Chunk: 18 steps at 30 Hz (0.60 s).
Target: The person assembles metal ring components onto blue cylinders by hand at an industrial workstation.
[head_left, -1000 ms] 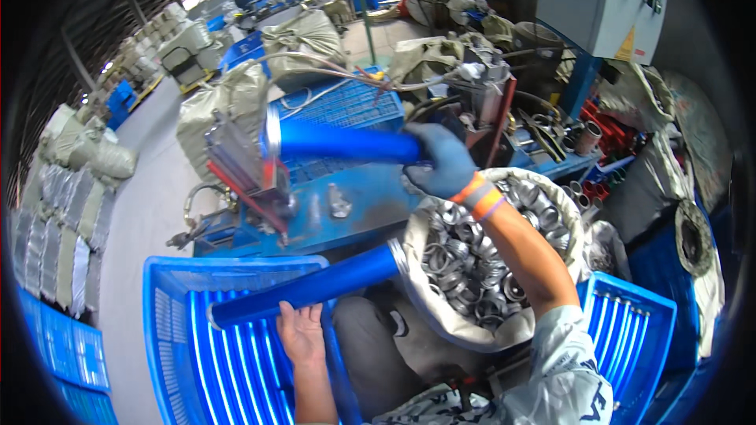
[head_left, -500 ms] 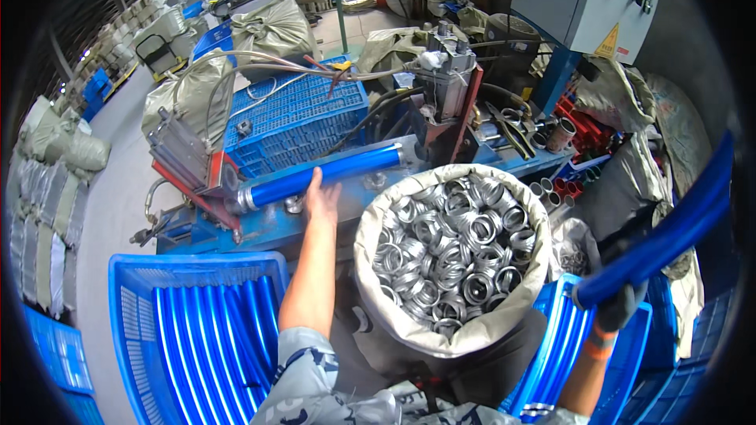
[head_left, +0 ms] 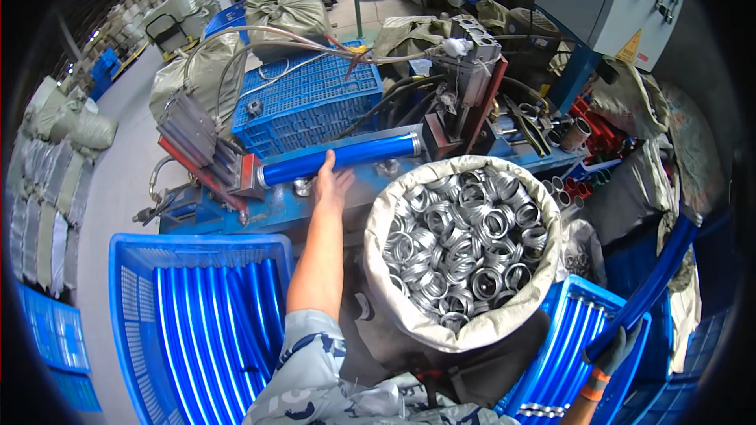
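A shiny blue tube (head_left: pixel 346 156) spans the bench between two machine heads, its left end inside the left head (head_left: pixel 250 177) and a metal ring on its right end. My bare left hand (head_left: pixel 332 185) is at the tube, thumb up against its near side, other fingers stretched out just below it. My right hand (head_left: pixel 618 352), in a grey glove with an orange cuff, grips a second blue tube (head_left: pixel 652 287) by its lower end. That tube slants up to the right over the right-hand blue crate (head_left: pixel 642 346), which holds several tubes with ringed ends.
A pale sack (head_left: pixel 376 267) full of metal rings stands between my arms. The left blue crate (head_left: pixel 118 299) holds several plain blue tubes. Behind the bench are stacked blue crates (head_left: pixel 307 94) with hoses above. A grey control cabinet (head_left: pixel 587 8) stands at the back right.
The bench tube's left end has gone into the left head. My right hand has lowered its tube toward the right crate. The view has shifted slightly.
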Each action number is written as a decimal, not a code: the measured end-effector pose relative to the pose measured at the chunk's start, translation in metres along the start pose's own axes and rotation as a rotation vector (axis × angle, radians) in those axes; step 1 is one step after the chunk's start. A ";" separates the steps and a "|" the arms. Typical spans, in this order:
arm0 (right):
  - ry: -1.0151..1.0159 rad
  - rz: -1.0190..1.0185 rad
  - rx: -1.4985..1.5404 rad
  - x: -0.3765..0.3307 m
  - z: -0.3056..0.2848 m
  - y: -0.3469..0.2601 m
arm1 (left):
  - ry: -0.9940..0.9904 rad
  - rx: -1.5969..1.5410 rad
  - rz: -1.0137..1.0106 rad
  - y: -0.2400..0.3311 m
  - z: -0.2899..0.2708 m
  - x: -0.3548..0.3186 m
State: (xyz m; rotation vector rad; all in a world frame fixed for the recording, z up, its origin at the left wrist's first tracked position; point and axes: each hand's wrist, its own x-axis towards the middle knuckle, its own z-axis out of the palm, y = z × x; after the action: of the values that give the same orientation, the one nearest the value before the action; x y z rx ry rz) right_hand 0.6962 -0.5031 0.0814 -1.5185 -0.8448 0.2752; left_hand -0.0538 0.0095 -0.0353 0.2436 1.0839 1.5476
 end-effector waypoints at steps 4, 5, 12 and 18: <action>0.206 -0.068 -0.099 -0.056 -0.053 -0.014 | -0.045 0.102 -0.098 -0.056 0.058 -0.018; 0.223 -0.080 -0.363 -0.059 -0.057 0.000 | -0.106 0.102 0.020 -0.031 0.033 0.001; 0.359 -0.011 -1.092 -0.111 -0.169 0.094 | -0.131 -0.050 -0.315 -0.005 -0.018 0.068; 0.348 0.197 -1.200 -0.169 -0.229 0.124 | -0.075 0.222 -0.201 -0.022 -0.008 0.014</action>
State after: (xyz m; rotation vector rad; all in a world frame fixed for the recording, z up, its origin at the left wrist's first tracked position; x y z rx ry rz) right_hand 0.7656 -0.7753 -0.0512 -2.6625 -0.5656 -0.4491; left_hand -0.0490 0.0155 -0.0613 0.3307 1.1838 1.2317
